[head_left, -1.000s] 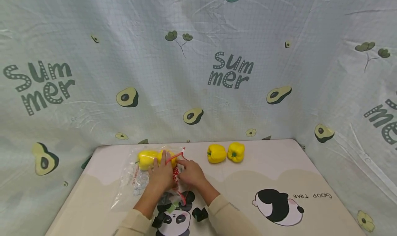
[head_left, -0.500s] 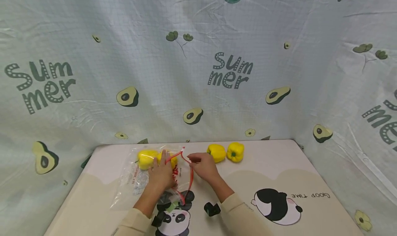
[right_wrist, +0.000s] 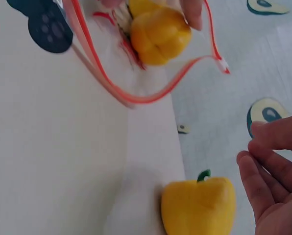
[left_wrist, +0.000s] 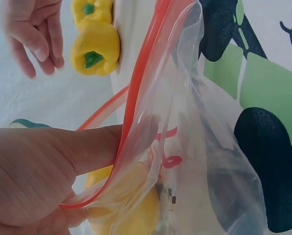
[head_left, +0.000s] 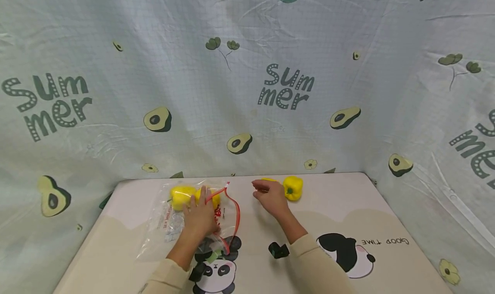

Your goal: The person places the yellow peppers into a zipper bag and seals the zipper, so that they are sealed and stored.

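A clear zip bag (head_left: 152, 242) with a red zip strip (head_left: 237, 216) lies at the table's left, holding two yellow bell peppers (head_left: 181, 197). My left hand (head_left: 200, 218) rests at the bag's mouth, fingers spread over the nearer pepper. In the left wrist view its straight thumb (left_wrist: 99, 147) reaches in behind the red strip and shows through the film, keeping the mouth apart. Right of the bag, my right hand (head_left: 273, 198) hovers with loosely bent fingers and nothing in them. It covers most of a loose bell pepper (right_wrist: 200, 208); another bell pepper (head_left: 293, 188) sits beside that.
The peppers stand near the far edge of the table (head_left: 390, 212), whose top bears printed pandas. A patterned curtain (head_left: 216, 92) hangs behind and along both sides. A black wrist-camera mount (head_left: 278, 250) sits by the right wrist.
My right hand has left the bag's mouth and moved right, over the nearer loose pepper. The red strip now bows outward where that hand was. My left hand stays in place.
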A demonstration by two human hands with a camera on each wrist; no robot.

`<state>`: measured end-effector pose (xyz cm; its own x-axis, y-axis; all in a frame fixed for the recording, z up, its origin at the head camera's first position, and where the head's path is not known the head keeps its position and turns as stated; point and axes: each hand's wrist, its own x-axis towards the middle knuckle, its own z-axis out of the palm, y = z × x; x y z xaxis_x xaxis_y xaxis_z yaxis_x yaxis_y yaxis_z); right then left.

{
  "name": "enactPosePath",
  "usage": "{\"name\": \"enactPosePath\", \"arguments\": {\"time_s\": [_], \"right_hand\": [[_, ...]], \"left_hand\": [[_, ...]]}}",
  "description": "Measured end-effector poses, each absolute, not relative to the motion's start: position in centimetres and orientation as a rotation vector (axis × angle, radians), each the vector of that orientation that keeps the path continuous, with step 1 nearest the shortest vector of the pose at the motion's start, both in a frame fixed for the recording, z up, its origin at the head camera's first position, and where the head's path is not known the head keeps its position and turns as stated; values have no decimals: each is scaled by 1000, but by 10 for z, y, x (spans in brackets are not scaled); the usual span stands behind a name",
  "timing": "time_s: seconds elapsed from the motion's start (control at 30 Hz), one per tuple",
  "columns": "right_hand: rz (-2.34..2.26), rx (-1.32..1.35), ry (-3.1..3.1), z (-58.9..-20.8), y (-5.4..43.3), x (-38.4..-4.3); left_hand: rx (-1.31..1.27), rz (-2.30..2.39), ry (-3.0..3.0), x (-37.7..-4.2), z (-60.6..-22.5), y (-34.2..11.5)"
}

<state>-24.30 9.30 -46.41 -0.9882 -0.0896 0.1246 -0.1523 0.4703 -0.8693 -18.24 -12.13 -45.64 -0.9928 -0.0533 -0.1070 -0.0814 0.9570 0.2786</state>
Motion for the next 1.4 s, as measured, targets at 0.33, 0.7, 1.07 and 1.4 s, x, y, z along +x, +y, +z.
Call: {"name": "enactPosePath", "arguments": {"time_s": [0.33, 0.7, 1.07, 1.4], "right_hand": [[1627, 25, -2614, -463, 122, -264], [1346, 13, -2858, -476, 128, -269], [979, 77, -2975, -486, 115, -269], [902, 168, -2983, -491, 116, -271]], "left_hand": [[-99, 456, 3020, -183, -453, -121], [-82, 456, 3030, -181, -453, -122], [-68, 487, 3007, -182, -454, -123], [-83, 503, 2988, -184, -453, -125]]}}
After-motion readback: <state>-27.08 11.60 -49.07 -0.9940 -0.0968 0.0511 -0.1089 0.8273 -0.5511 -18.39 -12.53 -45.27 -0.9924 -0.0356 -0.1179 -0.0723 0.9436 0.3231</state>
